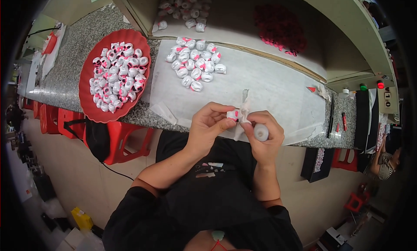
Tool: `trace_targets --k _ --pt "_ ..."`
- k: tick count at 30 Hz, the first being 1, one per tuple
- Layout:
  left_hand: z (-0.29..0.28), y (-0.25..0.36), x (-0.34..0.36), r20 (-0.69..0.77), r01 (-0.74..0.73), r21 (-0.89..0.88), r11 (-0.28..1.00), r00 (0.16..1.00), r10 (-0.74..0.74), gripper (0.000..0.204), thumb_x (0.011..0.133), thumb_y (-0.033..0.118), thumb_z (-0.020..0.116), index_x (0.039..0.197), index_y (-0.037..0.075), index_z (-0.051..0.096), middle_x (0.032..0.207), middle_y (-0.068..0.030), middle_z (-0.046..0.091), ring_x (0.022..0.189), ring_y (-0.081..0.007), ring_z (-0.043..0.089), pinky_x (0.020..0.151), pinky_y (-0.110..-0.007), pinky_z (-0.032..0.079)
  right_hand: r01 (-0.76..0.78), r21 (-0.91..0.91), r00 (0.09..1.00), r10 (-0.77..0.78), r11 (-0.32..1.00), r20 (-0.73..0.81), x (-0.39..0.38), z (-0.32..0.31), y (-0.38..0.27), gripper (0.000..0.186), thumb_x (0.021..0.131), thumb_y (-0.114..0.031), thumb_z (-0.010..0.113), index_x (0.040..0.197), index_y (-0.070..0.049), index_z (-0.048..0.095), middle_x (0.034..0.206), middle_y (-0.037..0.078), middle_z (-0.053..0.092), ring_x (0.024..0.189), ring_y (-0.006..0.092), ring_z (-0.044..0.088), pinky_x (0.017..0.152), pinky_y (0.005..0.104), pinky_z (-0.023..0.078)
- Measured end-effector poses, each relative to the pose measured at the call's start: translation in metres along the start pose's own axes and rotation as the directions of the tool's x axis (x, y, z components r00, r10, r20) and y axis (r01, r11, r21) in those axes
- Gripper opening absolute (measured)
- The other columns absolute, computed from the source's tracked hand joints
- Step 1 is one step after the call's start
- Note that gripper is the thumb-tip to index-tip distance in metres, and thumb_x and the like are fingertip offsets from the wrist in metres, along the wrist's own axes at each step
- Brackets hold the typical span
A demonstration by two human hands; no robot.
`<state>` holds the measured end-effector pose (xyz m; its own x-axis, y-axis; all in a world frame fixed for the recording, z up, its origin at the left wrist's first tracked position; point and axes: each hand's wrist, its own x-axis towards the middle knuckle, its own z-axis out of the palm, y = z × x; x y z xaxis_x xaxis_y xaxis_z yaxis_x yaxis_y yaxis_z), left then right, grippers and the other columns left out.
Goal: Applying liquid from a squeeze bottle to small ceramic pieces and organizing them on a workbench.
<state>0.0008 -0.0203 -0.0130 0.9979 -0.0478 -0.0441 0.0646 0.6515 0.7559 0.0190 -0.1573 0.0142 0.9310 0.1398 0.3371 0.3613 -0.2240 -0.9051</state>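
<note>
White-and-pink piece (232, 115) | left hand (207, 127): fingers pinch it | right hand (266, 140): fingers hold white cloth (245, 110), whitish cylinder (261, 132) | probably light, stiff, slick; best gripped by sides

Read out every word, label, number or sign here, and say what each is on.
Nothing is legible enough to quote.
White-and-pink pieces on the paper: dark print, too small to read.
Piece in the left hand: pink mark, no legible lettering.
Black shirt: small coloured print, too blurred.
Pale panel by the red button: dark marks, too small to identify.
</note>
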Motion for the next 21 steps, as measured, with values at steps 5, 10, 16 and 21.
trace_targets --k 5,10,16,21 --pt "-0.002 0.002 0.004 -0.004 -0.019 0.095 0.995 1.0 0.02 0.023 0.075 -0.005 0.055 0.097 -0.002 0.05 0.091 -0.0085 0.056 0.084 -0.0121 0.053 0.074 -0.023 0.044 -0.052 0.256 0.997 0.065 0.965 -0.04 -0.001 -0.009 -0.001 0.022 0.058 0.007 0.064 0.078 0.0 0.058 0.07 0.008 0.055 0.063 0.0161 0.054 0.053 0.0237 0.041" --pt "-0.005 0.002 0.002 0.026 0.094 0.05 0.994 0.995 -0.095 0.023 0.076 -0.003 0.055 0.098 -0.001 0.049 0.092 -0.0101 0.056 0.088 -0.0131 0.053 0.076 -0.023 0.042 0.129 -0.156 0.987 -0.111 0.979 0.118 0.007 -0.014 -0.009 0.021 0.06 0.006 0.062 0.08 -0.001 0.06 0.072 0.009 0.055 0.062 0.0181 0.053 0.053 0.0248 0.04" --pt "-0.003 0.006 0.004 0.094 0.072 -0.104 0.992 0.994 -0.062 0.023 0.078 0.005 0.055 0.099 0.002 0.046 0.098 -0.0131 0.056 0.096 -0.0194 0.053 0.084 -0.03 0.04 -0.031 -0.48 0.991 -0.034 0.877 -0.127 0.017 -0.045 -0.01 0.034 0.061 0.007 0.061 0.094 -0.001 0.058 0.074 0.008 0.052 0.07 0.0137 0.048 0.062 0.0247 0.038" --pt "-0.002 0.009 0.001 0.136 0.057 -0.128 0.99 0.99 -0.039 0.022 0.079 0.005 0.054 0.099 0.002 0.046 0.098 -0.013 0.055 0.094 -0.0165 0.052 0.082 -0.028 0.04 -0.272 0.279 0.961 0.248 0.921 0.121 0.005 -0.001 -0.02 0.035 0.067 0.007 0.058 0.101 0.006 0.052 0.067 0.007 0.053 0.049 0.0062 0.044 0.041 0.0155 0.031"
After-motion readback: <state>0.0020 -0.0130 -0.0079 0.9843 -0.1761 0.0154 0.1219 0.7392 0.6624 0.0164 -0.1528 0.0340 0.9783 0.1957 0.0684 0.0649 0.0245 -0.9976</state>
